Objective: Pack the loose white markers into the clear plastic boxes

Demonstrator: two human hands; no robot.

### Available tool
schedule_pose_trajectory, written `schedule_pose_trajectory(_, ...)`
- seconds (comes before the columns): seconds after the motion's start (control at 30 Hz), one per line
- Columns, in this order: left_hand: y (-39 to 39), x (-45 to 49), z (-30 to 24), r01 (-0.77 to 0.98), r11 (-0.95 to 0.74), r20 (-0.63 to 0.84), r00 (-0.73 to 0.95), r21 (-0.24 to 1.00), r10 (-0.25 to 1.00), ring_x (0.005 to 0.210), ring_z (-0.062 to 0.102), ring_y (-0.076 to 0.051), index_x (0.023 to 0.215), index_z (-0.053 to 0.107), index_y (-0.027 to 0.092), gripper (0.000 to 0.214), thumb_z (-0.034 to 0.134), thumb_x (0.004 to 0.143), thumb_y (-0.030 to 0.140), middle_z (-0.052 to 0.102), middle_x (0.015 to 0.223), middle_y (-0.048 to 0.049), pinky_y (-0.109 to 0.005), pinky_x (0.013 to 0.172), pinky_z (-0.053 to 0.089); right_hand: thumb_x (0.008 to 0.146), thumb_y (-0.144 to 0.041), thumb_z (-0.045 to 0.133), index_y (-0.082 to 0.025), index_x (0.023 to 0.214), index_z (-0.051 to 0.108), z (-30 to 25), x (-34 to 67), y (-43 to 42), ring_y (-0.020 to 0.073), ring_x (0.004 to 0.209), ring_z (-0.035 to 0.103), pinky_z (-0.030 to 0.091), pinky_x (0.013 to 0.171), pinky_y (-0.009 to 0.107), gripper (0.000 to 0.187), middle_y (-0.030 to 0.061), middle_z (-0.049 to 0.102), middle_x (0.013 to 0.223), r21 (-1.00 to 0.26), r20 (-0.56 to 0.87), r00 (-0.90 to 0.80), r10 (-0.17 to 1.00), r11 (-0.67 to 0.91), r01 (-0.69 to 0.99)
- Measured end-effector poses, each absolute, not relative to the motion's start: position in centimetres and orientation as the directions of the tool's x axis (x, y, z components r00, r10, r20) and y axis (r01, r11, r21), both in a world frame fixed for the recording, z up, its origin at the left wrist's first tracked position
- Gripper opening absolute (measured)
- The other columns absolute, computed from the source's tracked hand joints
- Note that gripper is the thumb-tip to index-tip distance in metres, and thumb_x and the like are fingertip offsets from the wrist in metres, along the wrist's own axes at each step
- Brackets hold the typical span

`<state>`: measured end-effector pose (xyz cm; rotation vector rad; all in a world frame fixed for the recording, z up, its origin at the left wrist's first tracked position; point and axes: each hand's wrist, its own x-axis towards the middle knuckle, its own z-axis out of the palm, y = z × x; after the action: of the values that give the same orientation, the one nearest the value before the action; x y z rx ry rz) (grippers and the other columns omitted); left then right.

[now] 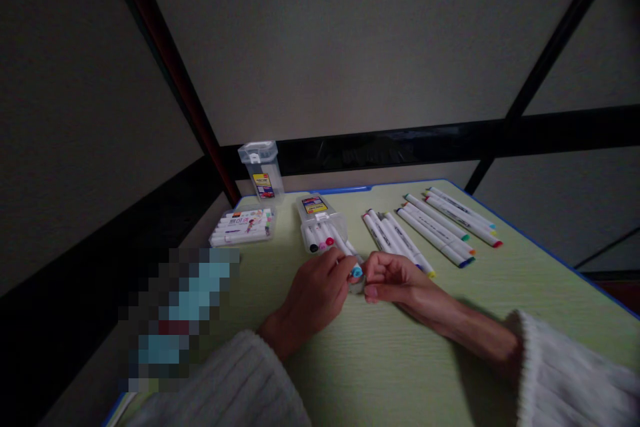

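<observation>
A clear plastic marker case (321,210) lies on its side with its open end towards me. Several white markers sit in it, with black, pink and red ends showing. My left hand (317,290) is closed around a blue-tipped marker (356,271) that slants out of the case's mouth. Just to its right, my right hand (400,281) is closed, fingers curled and thumb forward, at the edge of the clear lid (357,287). The lid is partly covered by both hands, so its hinge is hard to make out.
Loose white markers (400,240) lie beyond my right hand, with more markers (440,233) farther right. A flat marker box (243,227) and an upright clear case (263,173) stand at the back left. A blurred patch (195,300) covers the left table edge.
</observation>
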<state>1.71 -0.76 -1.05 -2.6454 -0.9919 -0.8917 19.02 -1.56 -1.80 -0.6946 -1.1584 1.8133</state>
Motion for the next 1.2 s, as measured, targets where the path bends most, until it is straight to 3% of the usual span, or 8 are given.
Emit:
schedule_pose_trajectory(0.33,-0.69,1.59,-1.2,0.652,-0.757,0.585,0.593,0.054,0.553,0.075,0.058,-0.016,0.096,0.053,0.017,0.022,0.044,0.077,0.008,0.057,0.084,-0.0045,-0.027,0.067,0.05,0.057,-0.01,0.076,-0.016,0.066,0.056,-1.77,18.98,-1.6,0.0056,0.056,0.057,0.042,0.053,0.017,0.023,-0.0026,0.065,0.07,-0.915,-0.021,-0.47,0.882,-0.207,-0.346)
schedule_pose_trajectory(1.2,-0.59,1.69,-1.27,0.691,-0.712,0.512,0.569,0.127,0.643,0.082,0.058,-0.017,0.101,0.05,0.018,0.023,0.046,0.079,0.011,0.056,0.089,-0.0042,-0.028,0.071,0.049,0.061,-0.015,0.073,-0.016,0.069,0.055,-1.89,18.98,-1.45,0.0073,0.053,0.055,0.035,0.047,0.018,0.02,-0.0038,0.062,0.056,-0.947,0.01,-0.439,0.898,-0.132,-0.292)
